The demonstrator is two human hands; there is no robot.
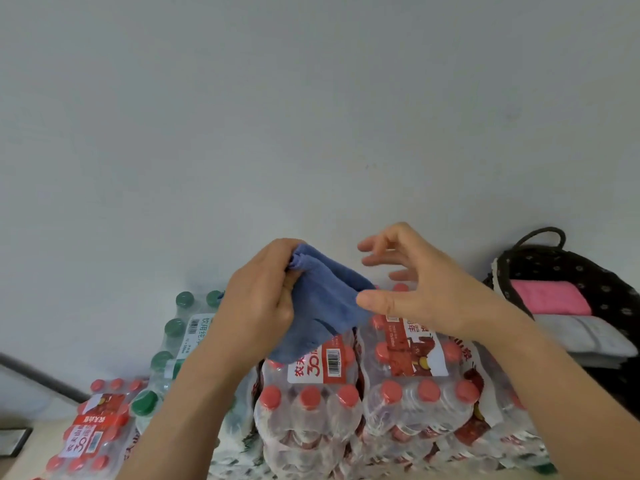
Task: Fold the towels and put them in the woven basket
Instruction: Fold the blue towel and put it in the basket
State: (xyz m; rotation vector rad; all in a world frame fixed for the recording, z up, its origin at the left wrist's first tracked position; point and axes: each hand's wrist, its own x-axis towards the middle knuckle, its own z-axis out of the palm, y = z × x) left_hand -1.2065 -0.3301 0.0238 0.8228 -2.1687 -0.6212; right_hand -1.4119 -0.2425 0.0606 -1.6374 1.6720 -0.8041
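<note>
Grey wall (pixel 311 98) is filling the far view; wrapped bottle packs (pixel 415 393) are lying near, under the hands. Left hand (pixel 263 306) is gripping a bunched blue towel (pixel 325 299) in mid-air. Right hand (pixel 426 289) is hovering beside it, fingers (pixel 377 244) spread, holding nothing. Basket (pixel 588 268), right, is holding pink towel (pixel 550 297) and grey towel (pixel 581 336). Step: folding, seemingly just beginning. Next move is calling for the right hand pinching a free corner.

1 wide-angle camera, worn on the head, looked forward and down, close over the bottle packs (pixel 415 393), mostly at the wall (pixel 311 98).
</note>
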